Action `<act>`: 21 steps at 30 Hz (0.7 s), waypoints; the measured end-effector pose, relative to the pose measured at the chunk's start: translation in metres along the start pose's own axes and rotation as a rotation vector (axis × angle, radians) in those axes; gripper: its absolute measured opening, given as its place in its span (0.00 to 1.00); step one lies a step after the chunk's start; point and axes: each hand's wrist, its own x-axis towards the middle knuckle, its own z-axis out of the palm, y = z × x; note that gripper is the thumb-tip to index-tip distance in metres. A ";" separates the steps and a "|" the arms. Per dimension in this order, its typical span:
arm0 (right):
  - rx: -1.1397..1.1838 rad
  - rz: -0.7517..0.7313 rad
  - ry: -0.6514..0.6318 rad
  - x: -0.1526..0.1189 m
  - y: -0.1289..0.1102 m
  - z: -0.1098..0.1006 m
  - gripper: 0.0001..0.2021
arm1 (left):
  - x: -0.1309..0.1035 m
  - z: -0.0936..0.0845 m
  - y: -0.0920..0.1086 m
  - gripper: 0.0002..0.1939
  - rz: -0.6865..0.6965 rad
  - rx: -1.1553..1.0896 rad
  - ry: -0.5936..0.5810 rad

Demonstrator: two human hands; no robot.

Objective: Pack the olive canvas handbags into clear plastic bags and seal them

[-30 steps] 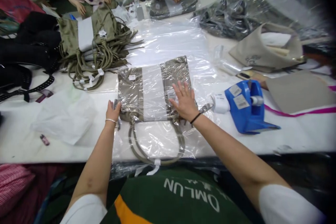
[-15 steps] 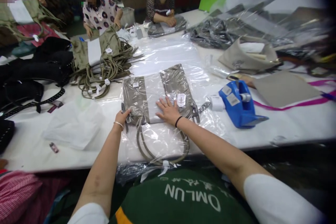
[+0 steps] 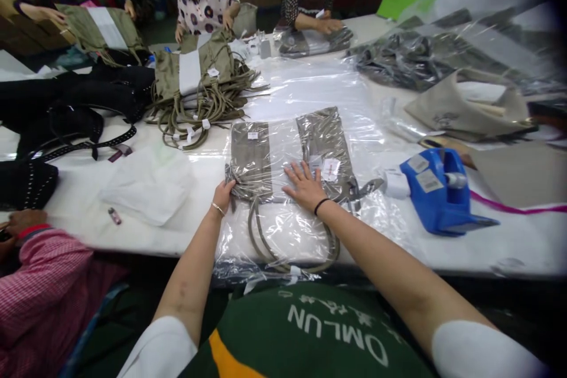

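Observation:
An olive-grey handbag [image 3: 250,156] lies flat inside a clear plastic bag [image 3: 283,242], with a white paper band [image 3: 283,139] across its middle. Its looped handles [image 3: 254,230] point toward me under the film. At the handbag's lower left edge, my left hand [image 3: 224,195] is closed on the wrapped side, thumb on top; its other fingers are partly hidden. My right hand [image 3: 307,188] rests flat on the plastic over the band, fingers spread, close to a white tag [image 3: 331,169].
A blue tape dispenser [image 3: 436,192] stands to the right. Olive handbags [image 3: 195,71] are piled at the back left, beside black bags [image 3: 115,85]. Crumpled white plastic [image 3: 146,186] lies left. Co-workers [image 3: 206,6] handle bags across the table; a checked sleeve [image 3: 57,283] is at the near left.
The whole view has shifted, so table items appear further right. Both my hands stay on the wrapped handbag. At the far left, a co-worker's olive bag is now held more upright.

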 end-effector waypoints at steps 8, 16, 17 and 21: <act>-0.020 0.004 -0.008 0.000 -0.002 -0.002 0.34 | -0.003 0.002 0.009 0.29 -0.053 -0.050 -0.062; -0.002 0.004 0.025 -0.003 -0.006 -0.007 0.34 | 0.002 0.018 0.009 0.21 -0.051 0.145 0.162; 0.010 0.006 0.025 -0.003 -0.006 -0.007 0.34 | 0.003 0.020 0.009 0.20 -0.053 0.135 0.153; 0.077 0.024 0.023 -0.001 -0.007 -0.010 0.34 | 0.006 0.039 0.023 0.17 0.015 0.097 0.199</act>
